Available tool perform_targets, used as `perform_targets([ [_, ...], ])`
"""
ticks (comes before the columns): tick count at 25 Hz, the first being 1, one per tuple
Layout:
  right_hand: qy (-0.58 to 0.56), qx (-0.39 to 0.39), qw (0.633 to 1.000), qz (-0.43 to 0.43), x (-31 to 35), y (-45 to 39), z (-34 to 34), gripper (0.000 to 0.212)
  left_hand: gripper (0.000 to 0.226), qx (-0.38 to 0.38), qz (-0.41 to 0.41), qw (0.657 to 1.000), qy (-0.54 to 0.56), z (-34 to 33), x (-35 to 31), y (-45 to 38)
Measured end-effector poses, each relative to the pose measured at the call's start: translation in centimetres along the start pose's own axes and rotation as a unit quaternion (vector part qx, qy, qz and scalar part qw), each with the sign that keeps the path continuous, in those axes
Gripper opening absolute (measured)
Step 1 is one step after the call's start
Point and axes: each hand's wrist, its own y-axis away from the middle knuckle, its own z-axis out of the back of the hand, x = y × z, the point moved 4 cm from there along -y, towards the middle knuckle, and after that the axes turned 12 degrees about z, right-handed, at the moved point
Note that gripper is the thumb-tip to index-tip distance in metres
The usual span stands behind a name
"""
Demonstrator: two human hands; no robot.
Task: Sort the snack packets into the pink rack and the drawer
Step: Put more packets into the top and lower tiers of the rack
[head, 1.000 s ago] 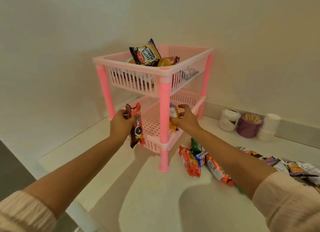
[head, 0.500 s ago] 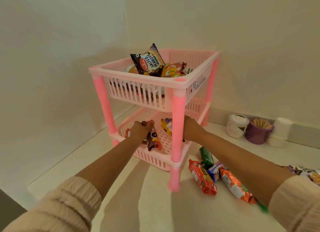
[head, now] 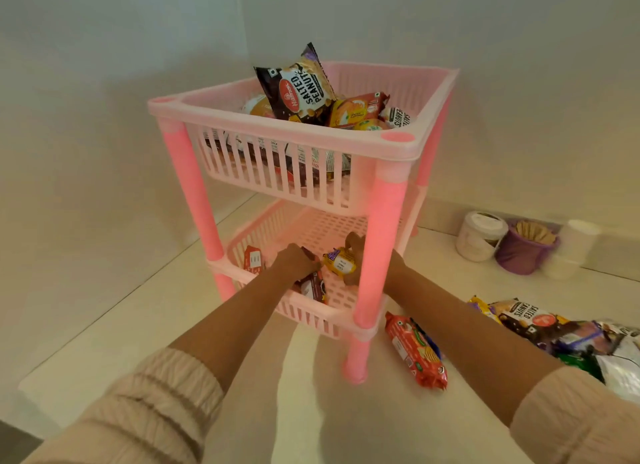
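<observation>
Pink plastic two-tier rack point(head: 391, 221) fills the frame's centre, both hands reaching into its lower basket. At centre-left, the left hand point(head: 292, 264) is closed over a dark brown biscuit packet point(head: 313, 285), whose long axis runs from the fingers down toward the basket's near wall, label end lowest. Just right, a yellow snack packet point(head: 341, 262) lies tilted, touching the right hand point(head: 355, 252); the front post hides that hand's grip, so I cannot tell. Likely both get released here. Lower right, an orange biscuit packet point(head: 415, 352) waits on the counter, nearer the right arm.
</observation>
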Motion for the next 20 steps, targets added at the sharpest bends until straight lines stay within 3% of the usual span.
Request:
perform_targets([
  [3, 0.042, 0.062, 0.997, -0.018, -0.4, -0.1, -0.8, 0.016, 0.035, 0.004, 0.005, 1.000, -0.020, -0.2, 0.1, -0.2],
  [5, 0.040, 0.081, 0.995, -0.033, -0.6, -0.3, -0.9, 0.015, 0.034, -0.033, -0.026, 0.997, -0.067, 0.0, -0.1, -0.1],
  [7, 0.033, 0.072, 0.996, -0.026, -0.3, 0.0, -0.8, 0.029, 0.034, -0.098, -0.058, 0.990, -0.082, 0.3, -0.4, 0.4],
  [12, -0.085, -0.057, 0.995, -0.015, -0.2, 2.1, 0.7, 0.033, 0.040, -0.223, -0.172, 0.959, 0.035, 1.4, -1.5, 2.8],
  [14, -0.082, -0.079, 0.993, 0.038, 0.0, 3.0, 1.2, 0.032, 0.040, -0.259, -0.218, 0.941, -0.001, 1.3, -1.5, 4.0],
  [17, -0.078, -0.055, 0.990, 0.104, -0.5, 4.5, 1.3, 0.045, 0.044, -0.287, -0.199, 0.930, -0.119, 0.3, -0.1, 5.3],
  [20, -0.043, -0.087, 0.992, 0.081, -3.0, 6.6, 1.5, 0.048, 0.043, -0.325, -0.167, 0.929, -0.054, -0.4, 2.0, 7.5],
])
